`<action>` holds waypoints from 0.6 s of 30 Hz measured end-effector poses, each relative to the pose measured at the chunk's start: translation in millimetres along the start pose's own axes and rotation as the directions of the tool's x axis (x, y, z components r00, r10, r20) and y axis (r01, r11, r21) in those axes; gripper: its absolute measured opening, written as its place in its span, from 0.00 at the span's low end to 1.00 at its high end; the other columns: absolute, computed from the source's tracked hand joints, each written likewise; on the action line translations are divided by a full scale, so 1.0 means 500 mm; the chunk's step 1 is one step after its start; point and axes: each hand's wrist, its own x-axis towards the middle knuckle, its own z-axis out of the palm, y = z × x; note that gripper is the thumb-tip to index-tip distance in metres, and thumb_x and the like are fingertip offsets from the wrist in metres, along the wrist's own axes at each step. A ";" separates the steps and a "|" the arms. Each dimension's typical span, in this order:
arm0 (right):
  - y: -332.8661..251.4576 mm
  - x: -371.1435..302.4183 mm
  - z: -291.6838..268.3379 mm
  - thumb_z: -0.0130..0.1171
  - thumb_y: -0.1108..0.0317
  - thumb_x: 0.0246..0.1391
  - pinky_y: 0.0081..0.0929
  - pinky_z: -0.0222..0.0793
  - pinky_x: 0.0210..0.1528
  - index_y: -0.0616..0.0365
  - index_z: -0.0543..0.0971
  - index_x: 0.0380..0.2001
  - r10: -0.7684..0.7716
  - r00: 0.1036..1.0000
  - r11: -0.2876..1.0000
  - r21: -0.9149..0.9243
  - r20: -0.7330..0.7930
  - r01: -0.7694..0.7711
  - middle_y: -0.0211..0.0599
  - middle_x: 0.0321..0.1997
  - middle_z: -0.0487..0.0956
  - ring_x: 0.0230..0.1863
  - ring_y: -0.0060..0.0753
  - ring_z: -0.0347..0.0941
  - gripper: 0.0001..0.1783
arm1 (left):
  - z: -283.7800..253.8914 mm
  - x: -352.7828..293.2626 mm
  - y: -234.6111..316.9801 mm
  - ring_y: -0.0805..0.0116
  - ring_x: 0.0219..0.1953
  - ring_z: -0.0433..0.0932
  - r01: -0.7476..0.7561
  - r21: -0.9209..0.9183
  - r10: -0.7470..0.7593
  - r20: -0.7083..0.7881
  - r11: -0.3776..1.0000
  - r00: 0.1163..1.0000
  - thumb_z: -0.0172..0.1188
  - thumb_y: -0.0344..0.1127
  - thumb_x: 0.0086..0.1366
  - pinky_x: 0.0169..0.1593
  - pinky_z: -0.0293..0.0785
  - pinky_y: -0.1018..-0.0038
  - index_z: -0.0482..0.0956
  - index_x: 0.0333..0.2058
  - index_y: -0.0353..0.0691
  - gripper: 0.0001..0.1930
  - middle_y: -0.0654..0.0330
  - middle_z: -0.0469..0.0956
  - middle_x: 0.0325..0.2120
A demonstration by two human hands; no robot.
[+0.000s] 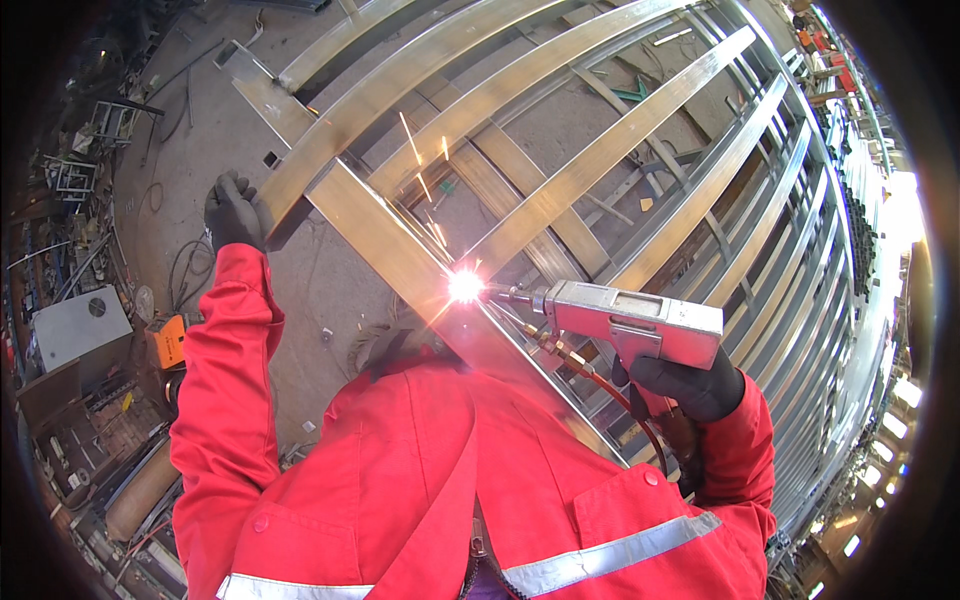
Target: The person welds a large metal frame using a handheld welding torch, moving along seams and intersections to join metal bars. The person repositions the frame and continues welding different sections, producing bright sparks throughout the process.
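Grips a silver, pistol-shaped torch [630, 315] in the gloved right hand [700, 385], with fingers wrapped around the handle. Points the slim nozzle [515, 295] leftward over the metal frame, right up to a fierce pinkish-white glare [465, 286] on the edge of a wide beam [385, 235]. Sends thin orange sparks [420, 187] off toward the far side of the beam, away from the red jacket [400, 480]. Carries the torch close to the right side of the body, probably for a short, steady reach and a straight line from handle to glare. Trails a red hose [610, 388] and a brass fitting [555, 347] below the torch, apparently to leave the nozzle free.

Places the gloved left hand [233, 205] at the near end of a long bar [355, 115], with fingers curled, well apart from the glare. Impossible to tell from this angle: a firm grip on the bar or merely a touch. Serves there, perhaps, as a brace for balance, out of the heat and sparks. Covers both arms down to the gloves in red sleeves, presumably as a guard against spatter.

Stretches off to the right in rows of spaced rails [610, 145], above a grey floor [310, 260]. Leaves a grey cabinet [80, 325] and an orange box [168, 340] at far left, likely for standing room.
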 end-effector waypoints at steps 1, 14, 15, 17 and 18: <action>0.000 0.001 0.000 0.64 0.71 0.59 0.30 0.74 0.53 0.63 0.72 0.59 -0.009 1.000 1.000 -0.002 0.003 0.009 0.39 0.49 0.83 0.50 0.31 0.78 0.25 | -0.002 0.003 -0.003 0.62 0.40 0.80 0.002 -0.003 -0.002 -0.001 1.000 1.000 0.45 0.47 0.74 0.47 0.76 0.68 0.76 0.53 0.29 0.25 0.49 0.80 0.42; -0.002 -0.002 0.001 0.63 0.72 0.60 0.30 0.74 0.54 0.63 0.71 0.60 -0.005 1.000 1.000 0.010 0.008 0.005 0.39 0.49 0.83 0.51 0.31 0.78 0.26 | -0.007 0.015 -0.017 0.61 0.42 0.80 -0.013 0.026 0.013 0.006 1.000 1.000 0.45 0.47 0.74 0.48 0.76 0.67 0.75 0.53 0.30 0.24 0.49 0.80 0.44; -0.001 -0.002 0.000 0.63 0.73 0.60 0.30 0.74 0.54 0.63 0.71 0.61 0.007 1.000 1.000 0.004 0.011 -0.007 0.39 0.49 0.83 0.51 0.31 0.79 0.26 | -0.008 0.015 -0.018 0.60 0.44 0.80 -0.012 0.036 0.012 0.005 0.999 1.000 0.45 0.47 0.74 0.50 0.77 0.67 0.75 0.53 0.29 0.25 0.47 0.80 0.45; 0.001 -0.001 0.000 0.63 0.73 0.60 0.30 0.74 0.54 0.63 0.71 0.61 -0.008 1.000 1.000 -0.002 0.008 0.008 0.39 0.50 0.82 0.51 0.32 0.78 0.26 | -0.004 0.009 -0.009 0.59 0.45 0.81 -0.001 0.048 0.001 -0.001 0.999 1.000 0.46 0.48 0.74 0.52 0.77 0.67 0.75 0.53 0.29 0.25 0.46 0.80 0.46; 0.003 -0.001 0.000 0.63 0.73 0.60 0.30 0.74 0.54 0.63 0.71 0.61 -0.016 1.000 1.000 -0.006 0.007 0.016 0.40 0.50 0.82 0.52 0.32 0.78 0.26 | -0.003 0.009 -0.007 0.59 0.45 0.81 0.001 0.045 -0.001 0.001 0.999 1.000 0.46 0.48 0.74 0.52 0.77 0.67 0.75 0.54 0.29 0.25 0.46 0.80 0.46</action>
